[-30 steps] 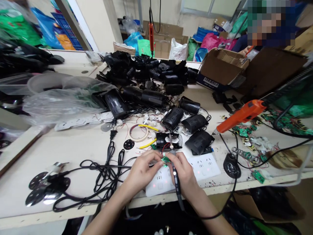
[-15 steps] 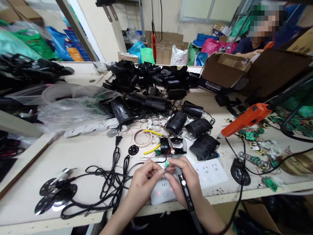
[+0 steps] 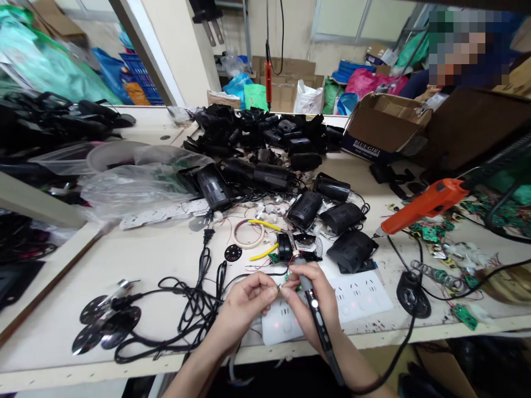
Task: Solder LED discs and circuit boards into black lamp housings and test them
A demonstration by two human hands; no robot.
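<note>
My left hand (image 3: 251, 298) pinches something small, too tiny to make out, above a white power strip (image 3: 363, 296). Touching it at the fingertips is my right hand (image 3: 311, 293), which also holds a black and grey soldering iron (image 3: 318, 320) in its grip, tip pointing up and away. Just beyond the fingers lies a small green circuit board (image 3: 274, 258) by an opened black housing (image 3: 286, 247). Yellow-handled pliers (image 3: 264, 254) rest beside a roll of tape (image 3: 248, 234). Red lights glow on the power strip.
Black housings (image 3: 352, 250) are heaped toward the back. An orange electric screwdriver (image 3: 427, 207) hangs at the right, near a coiled spring stand (image 3: 435, 273). Black cables (image 3: 186, 301) and dark discs (image 3: 87, 338) lie left. A person (image 3: 418, 85) is behind a cardboard box (image 3: 373, 124).
The view has shifted slightly, moving the bench rightward in the picture. My fingertips have come closer together, and the green board that showed by them is now mostly hidden.
</note>
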